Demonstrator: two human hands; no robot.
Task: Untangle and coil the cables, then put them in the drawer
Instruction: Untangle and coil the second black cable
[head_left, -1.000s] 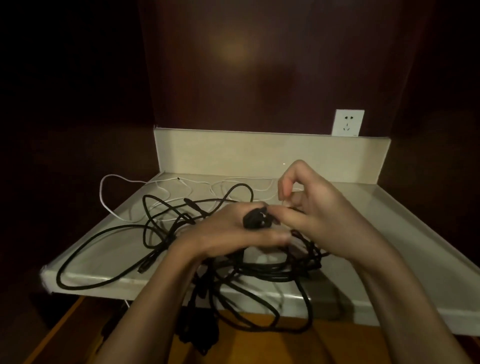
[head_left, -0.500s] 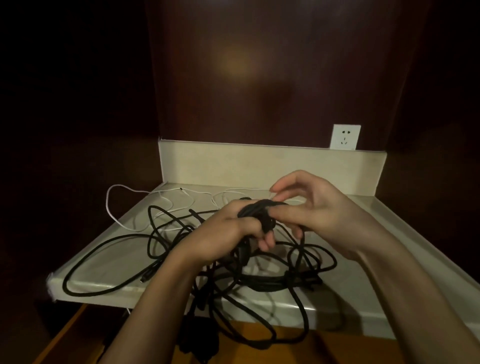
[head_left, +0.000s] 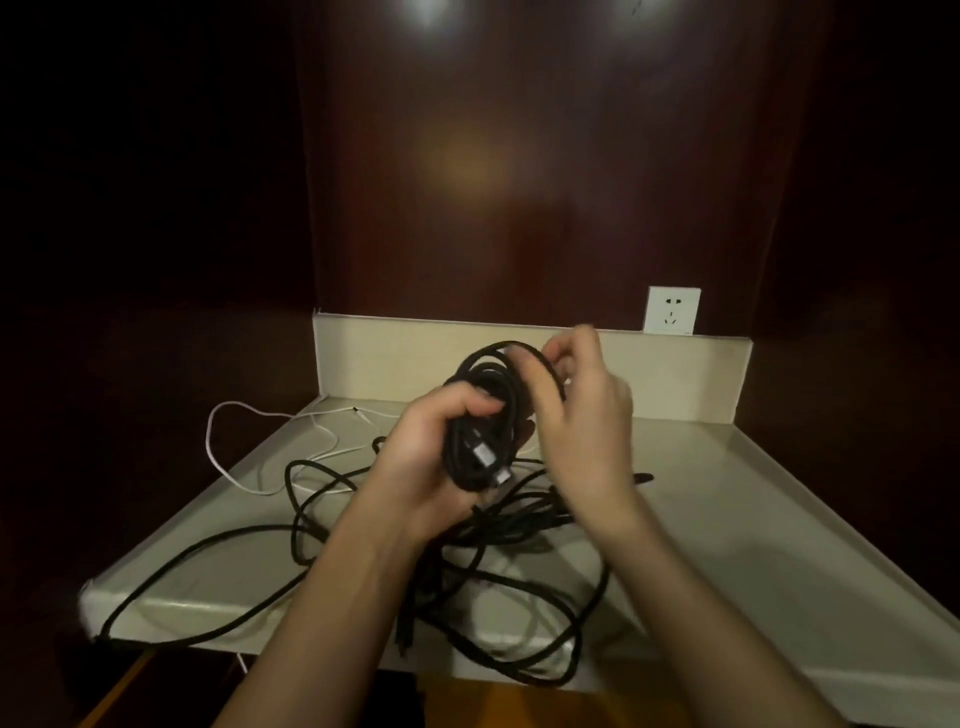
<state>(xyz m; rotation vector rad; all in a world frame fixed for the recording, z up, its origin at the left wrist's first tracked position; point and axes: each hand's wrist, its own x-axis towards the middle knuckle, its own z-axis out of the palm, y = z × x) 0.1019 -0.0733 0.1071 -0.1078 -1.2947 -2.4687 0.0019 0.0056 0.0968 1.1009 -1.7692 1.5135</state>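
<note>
The left hand (head_left: 431, 457) grips a bundle of black rubbery cable loops (head_left: 480, 415), with its fingers curled round the bottom part of the bundle. The loops stand up tall, so the long way of the bundle runs up and down, leaning a little toward the back wall. The right hand (head_left: 582, 415) is just to the right of the bundle and a bit higher. Its fingers are bent round the top loop, pinching the black strand there, though it is blurry. So the right hand is the one nearer the top of the coil, and I think it will lay the next loop over from that side.

A small silver plug end (head_left: 485, 457) pokes out low in the bundle, near the left thumb.

Under both hands, more loose black cable (head_left: 322, 519) lies in a messy tangle on the pale, smooth worktop (head_left: 753, 519) and hangs over its front edge. A thin white cable (head_left: 234, 415) lies at the back left. There is much still to coil, I think. I cannot see a drawer.
</note>
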